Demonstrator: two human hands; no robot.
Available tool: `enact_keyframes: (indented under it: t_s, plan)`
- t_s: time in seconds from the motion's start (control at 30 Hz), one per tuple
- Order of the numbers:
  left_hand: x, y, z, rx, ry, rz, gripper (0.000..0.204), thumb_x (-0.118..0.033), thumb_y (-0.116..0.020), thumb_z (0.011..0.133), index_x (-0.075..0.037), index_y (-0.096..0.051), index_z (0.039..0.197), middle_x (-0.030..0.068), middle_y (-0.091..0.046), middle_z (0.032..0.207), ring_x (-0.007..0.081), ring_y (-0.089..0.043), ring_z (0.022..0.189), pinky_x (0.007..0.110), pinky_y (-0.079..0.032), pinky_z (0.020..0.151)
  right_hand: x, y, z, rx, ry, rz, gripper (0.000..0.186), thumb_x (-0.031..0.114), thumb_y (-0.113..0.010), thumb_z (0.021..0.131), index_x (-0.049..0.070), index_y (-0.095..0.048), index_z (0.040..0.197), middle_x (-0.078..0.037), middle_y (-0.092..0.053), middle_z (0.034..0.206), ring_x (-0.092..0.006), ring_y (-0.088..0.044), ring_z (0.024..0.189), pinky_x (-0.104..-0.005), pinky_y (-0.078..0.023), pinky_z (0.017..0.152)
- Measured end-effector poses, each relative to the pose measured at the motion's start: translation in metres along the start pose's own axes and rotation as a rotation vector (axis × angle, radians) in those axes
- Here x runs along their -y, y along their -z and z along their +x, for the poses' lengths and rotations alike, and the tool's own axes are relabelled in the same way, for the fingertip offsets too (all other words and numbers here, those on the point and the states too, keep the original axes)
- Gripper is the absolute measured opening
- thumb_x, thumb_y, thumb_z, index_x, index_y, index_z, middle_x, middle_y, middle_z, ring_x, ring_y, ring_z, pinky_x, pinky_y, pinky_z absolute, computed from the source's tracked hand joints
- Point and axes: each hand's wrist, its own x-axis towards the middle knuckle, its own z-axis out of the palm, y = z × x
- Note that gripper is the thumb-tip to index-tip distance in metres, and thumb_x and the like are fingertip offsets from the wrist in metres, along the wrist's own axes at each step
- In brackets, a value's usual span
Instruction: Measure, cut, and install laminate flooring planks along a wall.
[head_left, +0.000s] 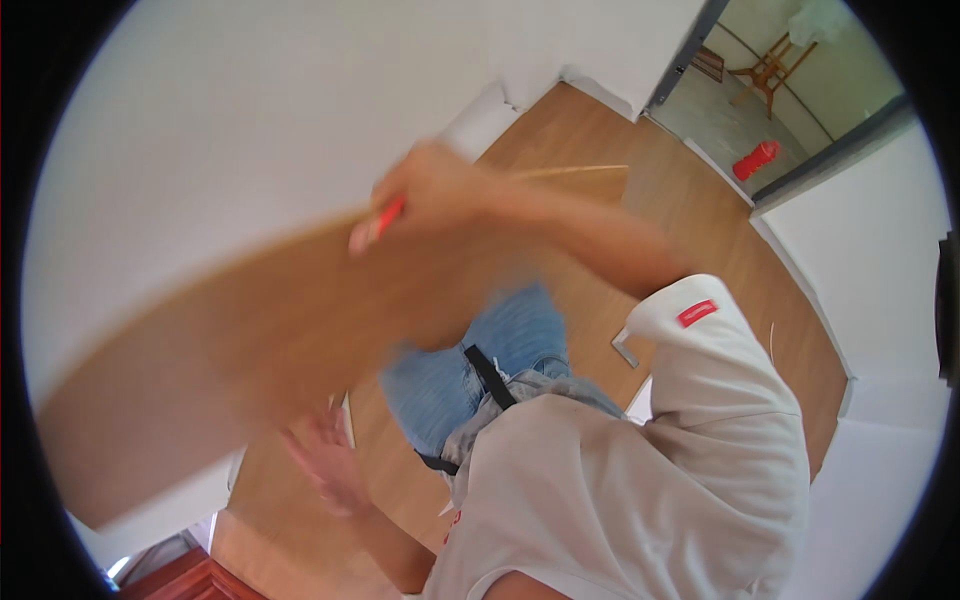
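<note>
A long wood-look floor plank [230, 330] is tilted across my front and blurred by motion. My right hand [430, 190] is closed over its upper edge. A slim red pencil-like thing [391, 214] sticks out between that hand's fingers; its exact kind is too smeared to tell. Below the plank's lower edge is my left hand [328, 462], with its fingers stretched apart. Its fingertips come close to that edge, and whether they touch it I cannot tell.
Laid wood-look flooring [700, 240] surrounds my legs, bordered by white walls [300, 90]. A metal angle square [625, 350] lies to my right. Beyond the doorway are a red bottle [757, 160] and a wooden stand [770, 75]. Reddish-brown wooden panelling [195, 578] shows at lower left.
</note>
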Motion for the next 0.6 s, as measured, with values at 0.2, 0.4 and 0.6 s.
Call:
enact_keyframes:
  t_s: [0.2, 0.4, 0.6]
  plan:
    - [0.081, 0.045, -0.107, -0.327, 0.319, -0.258, 0.063, -0.030, -0.067, 0.095, -0.009, -0.041, 0.148, 0.0104, -0.048, 0.149, 0.0320, -0.040, 0.141, 0.053, -0.030, 0.119, -0.050, -0.143, -0.008, 0.477, 0.184, -0.208, 0.075, 0.079, -0.049, 0.085, 0.009, -0.071, 0.070, -0.013, -0.069, 0.071, -0.0354, -0.067, 0.074, -0.0455, -0.052, 0.066]
    - [0.134, 0.027, -0.102, -0.479, 0.454, -0.255, 0.059, -0.016, -0.067, 0.094, 0.000, -0.042, 0.145, 0.0148, -0.049, 0.146, 0.0316, -0.048, 0.135, 0.053, -0.041, 0.114, -0.124, -0.216, 0.005, 0.460, 0.206, -0.305, 0.056, 0.060, -0.055, 0.091, 0.009, -0.074, 0.077, -0.015, -0.071, 0.078, -0.0340, -0.069, 0.078, -0.0458, -0.054, 0.070]
    - [0.205, 0.064, -0.041, -0.615, 0.556, -0.470, 0.048, -0.010, -0.064, 0.095, -0.001, -0.047, 0.139, 0.0148, -0.057, 0.138, 0.0316, -0.055, 0.127, 0.053, -0.042, 0.113, -0.153, -0.213, -0.005, -0.242, -0.661, 0.354, 0.022, 0.028, -0.066, 0.089, 0.010, -0.075, 0.099, -0.017, -0.072, 0.086, -0.0321, -0.070, 0.082, -0.0453, -0.052, 0.069]
